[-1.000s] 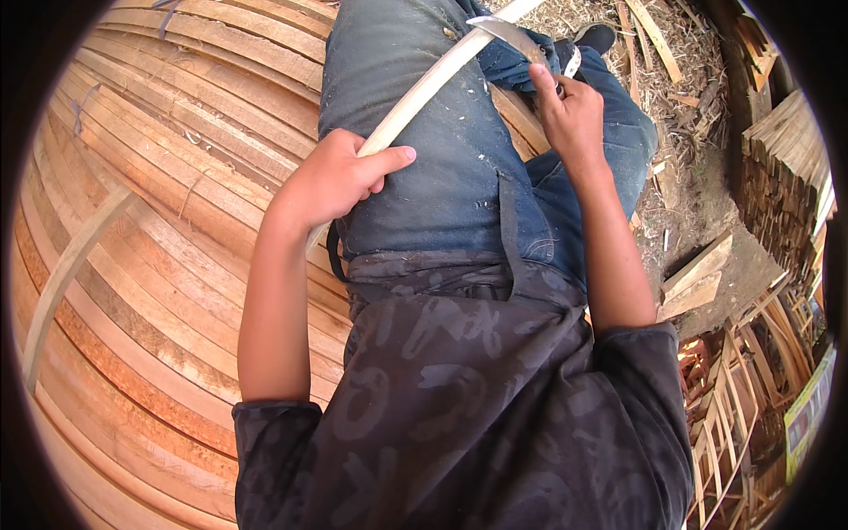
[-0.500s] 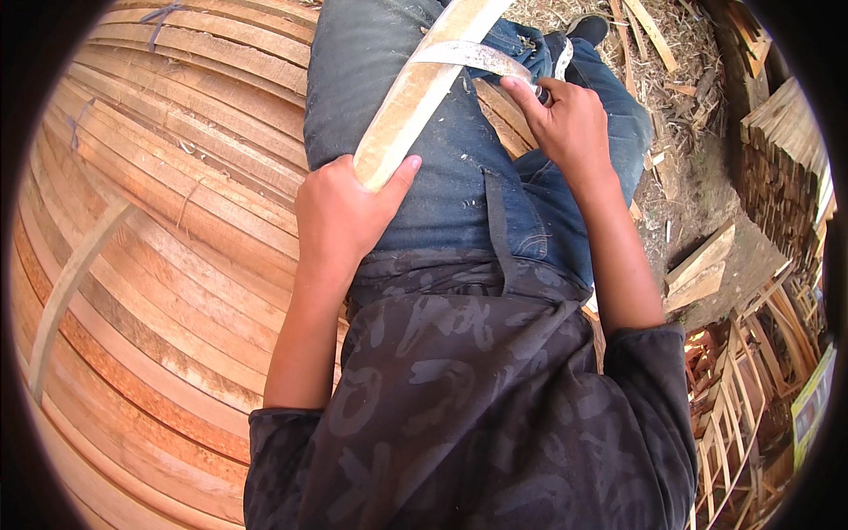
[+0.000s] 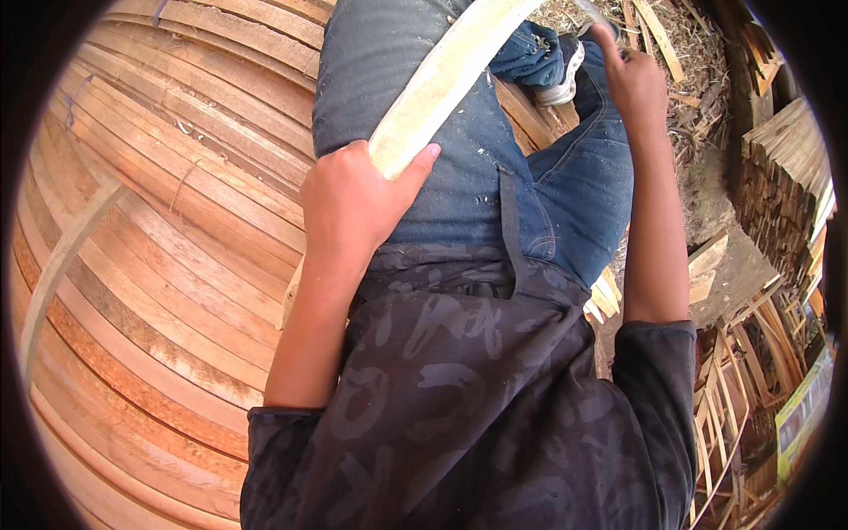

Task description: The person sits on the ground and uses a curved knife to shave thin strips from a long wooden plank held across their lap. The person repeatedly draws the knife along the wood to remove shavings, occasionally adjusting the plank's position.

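— Beginning at the left hand (image 3: 344,199): wide or narrow?

— Narrow, wrapped around a pale strip of wood (image 3: 450,84), with the thumb pointing up along its right edge.

— And lying where, that strip?

— Slanting up from the left fist, over the left leg of the blue jeans (image 3: 464,168), then on past the top edge of the view. Impossible to tell whether resting on the cloth or just above it.

— On to the right hand (image 3: 638,88)?

— Up near the top edge, to the right of the strip and well apart from it. Curled around a bladed tool (image 3: 589,10), with the thumb stretched out toward the metal. Mostly cut off by the edge of view or hidden by the fingers, but visibly apart from the wood.

— Further out?

— Between the legs, a shoe (image 3: 563,84) with a white sole; beyond it, pale shavings (image 3: 552,18). Closer in, a dark strap (image 3: 510,225) across the jeans, below a dark patterned shirt (image 3: 459,406).

— And off to the sides?

— On the left, long boards (image 3: 177,265) packed side by side, with a curved batten (image 3: 60,261) across them. On the right, a tall stack of thin wood (image 3: 786,168); below that, a jumble of slats (image 3: 720,406) beside a yellow-edged panel (image 3: 806,411).
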Available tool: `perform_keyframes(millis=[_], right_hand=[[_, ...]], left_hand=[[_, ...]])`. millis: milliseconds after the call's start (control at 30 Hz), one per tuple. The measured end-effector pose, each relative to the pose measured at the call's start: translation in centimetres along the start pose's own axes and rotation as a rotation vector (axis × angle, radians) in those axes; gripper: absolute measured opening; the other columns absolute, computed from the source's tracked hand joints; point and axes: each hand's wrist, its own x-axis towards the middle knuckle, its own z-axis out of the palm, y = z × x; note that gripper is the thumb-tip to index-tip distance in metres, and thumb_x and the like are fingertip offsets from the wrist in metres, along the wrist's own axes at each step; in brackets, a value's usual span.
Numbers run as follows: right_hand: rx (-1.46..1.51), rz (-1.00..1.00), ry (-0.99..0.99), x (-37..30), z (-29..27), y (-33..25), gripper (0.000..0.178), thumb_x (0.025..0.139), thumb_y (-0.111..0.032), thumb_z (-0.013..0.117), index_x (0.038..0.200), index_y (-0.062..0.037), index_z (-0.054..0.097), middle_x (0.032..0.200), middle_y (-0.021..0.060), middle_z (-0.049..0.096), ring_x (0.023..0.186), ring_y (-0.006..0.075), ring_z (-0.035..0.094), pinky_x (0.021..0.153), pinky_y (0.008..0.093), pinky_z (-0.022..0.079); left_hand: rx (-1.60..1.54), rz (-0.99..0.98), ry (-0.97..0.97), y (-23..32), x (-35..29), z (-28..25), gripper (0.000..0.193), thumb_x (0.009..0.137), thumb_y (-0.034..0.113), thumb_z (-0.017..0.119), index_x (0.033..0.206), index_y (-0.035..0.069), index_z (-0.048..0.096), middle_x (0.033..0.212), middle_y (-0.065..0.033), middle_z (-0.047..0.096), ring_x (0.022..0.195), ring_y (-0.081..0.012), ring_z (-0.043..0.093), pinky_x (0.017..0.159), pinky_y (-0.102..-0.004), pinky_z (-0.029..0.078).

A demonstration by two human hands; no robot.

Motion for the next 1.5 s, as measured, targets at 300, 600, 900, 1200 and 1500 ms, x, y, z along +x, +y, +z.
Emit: perform_keyframes(millis=[300, 600, 900, 1200, 1500], right_hand=[[0.193, 0.154, 0.005, -1.1, -1.7, 6.6, 0.074, 0.082, -0.068, 0.052, 0.066, 0.0029, 0.065, 0.049, 0.0120, 0.052, 0.047, 0.0222, 0.049, 0.052, 0.0360, 0.042], [0.018, -0.266, -0.071, -6.4, 0.0, -4.3, 0.072, 0.076, -0.073, 0.053, 0.067, -0.0027, 0.067, 0.055, 0.0180, 0.060, 0.061, 0.0369, 0.064, 0.055, 0.0421, 0.052], [-0.032, -0.289, 0.108, -0.8, 1.2, -1.3, 0.079, 0.080, -0.072, 0.048, 0.072, 0.0034, 0.067, 0.067, 0.0234, 0.063, 0.066, 0.0366, 0.064, 0.066, 0.0450, 0.050], [0.124, -0.038, -0.107, -1.5, -1.1, 0.2, 0.077, 0.080, -0.072, 0.050, 0.069, 0.0026, 0.066, 0.062, 0.0225, 0.061, 0.065, 0.0353, 0.063, 0.065, 0.0434, 0.049], [-0.086, -0.179, 0.022, -2.4, 0.8, -1.4, 0.080, 0.075, -0.078, 0.046, 0.086, -0.0031, 0.072, 0.071, 0.0204, 0.066, 0.073, 0.0369, 0.066, 0.064, 0.0429, 0.054]], left_hand=[[-0.018, 0.012, -0.026, 0.5, 0.3, -0.1, 0.057, 0.074, 0.051, 0.070, 0.065, -0.006, 0.064, 0.057, -0.0214, 0.060, 0.056, -0.0338, 0.064, 0.053, -0.0392, 0.050], [0.015, 0.007, -0.068, 0.6, 0.8, -0.6, 0.057, 0.075, 0.049, 0.071, 0.068, -0.008, 0.065, 0.058, -0.0212, 0.061, 0.056, -0.0335, 0.063, 0.054, -0.0390, 0.049], [-0.001, -0.004, -0.079, 0.5, 0.5, -0.8, 0.058, 0.075, 0.051, 0.069, 0.072, -0.007, 0.067, 0.060, -0.0217, 0.061, 0.058, -0.0342, 0.064, 0.055, -0.0401, 0.049], [-0.038, 0.020, -0.030, 0.2, 0.7, -0.2, 0.059, 0.071, 0.053, 0.070, 0.068, -0.006, 0.067, 0.058, -0.0216, 0.061, 0.057, -0.0348, 0.064, 0.054, -0.0406, 0.050], [-0.056, 0.032, -0.061, 0.5, 0.8, -0.9, 0.056, 0.074, 0.050, 0.070, 0.071, -0.006, 0.068, 0.059, -0.0215, 0.061, 0.057, -0.0340, 0.064, 0.054, -0.0391, 0.050]])
